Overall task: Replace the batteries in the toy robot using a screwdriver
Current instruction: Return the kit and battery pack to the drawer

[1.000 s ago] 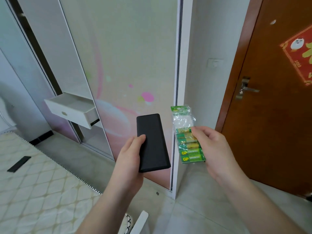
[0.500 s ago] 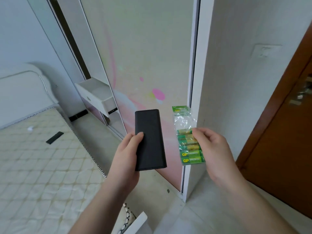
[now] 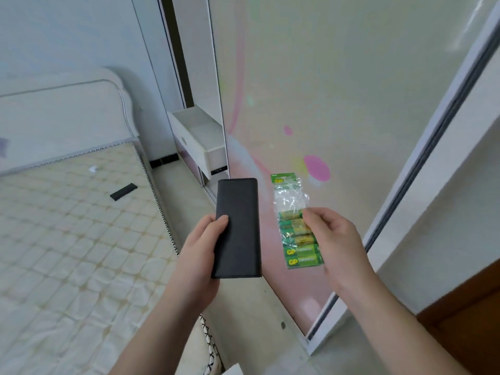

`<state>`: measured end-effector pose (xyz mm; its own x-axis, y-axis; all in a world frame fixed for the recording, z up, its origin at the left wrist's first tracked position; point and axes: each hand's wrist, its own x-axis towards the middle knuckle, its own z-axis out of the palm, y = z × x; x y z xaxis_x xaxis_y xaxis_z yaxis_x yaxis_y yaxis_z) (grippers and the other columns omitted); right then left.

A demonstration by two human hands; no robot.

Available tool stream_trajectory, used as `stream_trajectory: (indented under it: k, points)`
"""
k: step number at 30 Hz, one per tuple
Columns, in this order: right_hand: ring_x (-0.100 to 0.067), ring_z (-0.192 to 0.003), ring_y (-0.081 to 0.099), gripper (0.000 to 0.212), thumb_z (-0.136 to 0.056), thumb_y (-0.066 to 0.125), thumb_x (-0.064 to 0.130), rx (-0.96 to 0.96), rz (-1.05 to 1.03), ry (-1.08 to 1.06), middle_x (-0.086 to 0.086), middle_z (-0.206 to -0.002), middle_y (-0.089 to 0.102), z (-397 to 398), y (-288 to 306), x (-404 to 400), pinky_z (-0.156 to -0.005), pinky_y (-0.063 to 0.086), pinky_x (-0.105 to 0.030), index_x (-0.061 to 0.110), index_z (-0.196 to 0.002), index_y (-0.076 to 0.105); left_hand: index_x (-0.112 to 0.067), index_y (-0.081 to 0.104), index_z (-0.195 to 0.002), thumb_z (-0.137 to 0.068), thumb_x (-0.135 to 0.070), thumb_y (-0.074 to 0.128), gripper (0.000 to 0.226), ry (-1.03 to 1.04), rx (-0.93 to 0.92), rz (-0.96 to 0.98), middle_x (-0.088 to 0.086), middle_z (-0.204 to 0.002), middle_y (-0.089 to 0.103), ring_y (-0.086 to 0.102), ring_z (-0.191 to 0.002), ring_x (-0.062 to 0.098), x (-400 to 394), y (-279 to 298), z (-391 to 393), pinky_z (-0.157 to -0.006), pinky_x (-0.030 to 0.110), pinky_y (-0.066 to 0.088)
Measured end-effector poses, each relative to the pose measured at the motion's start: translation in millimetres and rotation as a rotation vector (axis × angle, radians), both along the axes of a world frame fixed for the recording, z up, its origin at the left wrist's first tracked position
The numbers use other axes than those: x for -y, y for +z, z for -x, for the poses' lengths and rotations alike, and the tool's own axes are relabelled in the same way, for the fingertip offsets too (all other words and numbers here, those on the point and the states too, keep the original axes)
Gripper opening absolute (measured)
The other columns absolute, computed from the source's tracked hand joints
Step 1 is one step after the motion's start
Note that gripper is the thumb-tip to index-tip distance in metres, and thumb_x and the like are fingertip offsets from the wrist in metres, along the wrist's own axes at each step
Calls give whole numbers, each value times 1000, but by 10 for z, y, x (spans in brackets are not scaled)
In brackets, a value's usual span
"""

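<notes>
My left hand (image 3: pixel 201 255) grips a flat black rectangular case (image 3: pixel 238 228), held upright in front of me. My right hand (image 3: pixel 335 239) pinches a green plastic pack of batteries (image 3: pixel 296 234) by its right edge; the pack's upper part is clear crumpled plastic. Case and pack hang side by side in mid-air, a small gap between them. No toy robot and no screwdriver is in view.
A bed with a quilted mattress (image 3: pixel 67 239) fills the left; a small black flat object (image 3: pixel 123 192) lies on it. A white drawer (image 3: pixel 200 142) stands pulled open from the wardrobe. The sliding wardrobe door (image 3: pixel 324 90) faces me, a brown door (image 3: pixel 470 328) at lower right.
The view has swung left: the brown door has slid almost out of frame and the bed has come in. Both hands keep their holds and their spacing.
</notes>
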<state>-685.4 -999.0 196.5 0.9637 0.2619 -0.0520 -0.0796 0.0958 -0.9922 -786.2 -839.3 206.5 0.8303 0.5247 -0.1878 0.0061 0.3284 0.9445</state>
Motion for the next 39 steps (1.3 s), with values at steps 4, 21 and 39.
stream_trajectory:
  k: [4, 21, 39]
  points:
    - [-12, -61, 66, 11, -92, 61, 14, 34, 11, 39, 2, -70, 71, -320, 80, -413, -55, 54, -26, 13, -85, 70, -15, 54, -95, -94, -24, 54, 9, 79, -2, 5, 6, -83, 50, 48, -67, 14, -379, 40, -251, -55, 28, 34]
    - [-15, -70, 69, 11, -92, 61, 18, 40, 19, 251, 0, -77, 73, -1360, -170, -1401, -67, 56, -36, 15, -87, 71, -15, 54, -92, -94, -25, 54, 10, 321, -93, 66, 5, -81, 56, 54, -65, 10, -1123, -94, -1035, -58, 26, 40]
    - [-16, -67, 67, 12, -93, 59, 15, -47, -99, 274, -4, -80, 71, -2163, -290, -2535, -59, 57, -29, 14, -87, 70, -15, 58, -84, -94, -23, 55, 14, 434, -57, 80, -3, -67, 65, 61, -55, 4, -1973, -14, -1723, -44, 17, 45]
